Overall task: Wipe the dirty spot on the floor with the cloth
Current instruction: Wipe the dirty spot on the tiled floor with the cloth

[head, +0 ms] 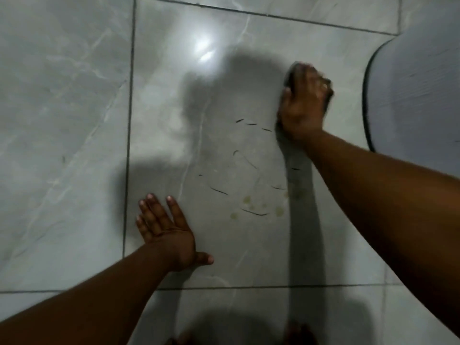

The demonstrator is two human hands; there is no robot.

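The right hand (pixel 302 105) presses a dark cloth (pixel 290 75) on the floor (pixel 74 120), fingers closed on it, beyond the yellowish spots (pixel 261 206); the left hand (pixel 165 232) lies flat, fingers spread

Dim overall, bright glare on the glossy floor (pixel 204 49); dark shadows, motion blur, wide-angle edge distortion

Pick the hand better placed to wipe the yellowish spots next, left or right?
Right. The right hand already presses the cloth on the tile, up past the yellowish spots, so it can sweep back over them. The left hand is flat on the floor, empty, bracing.
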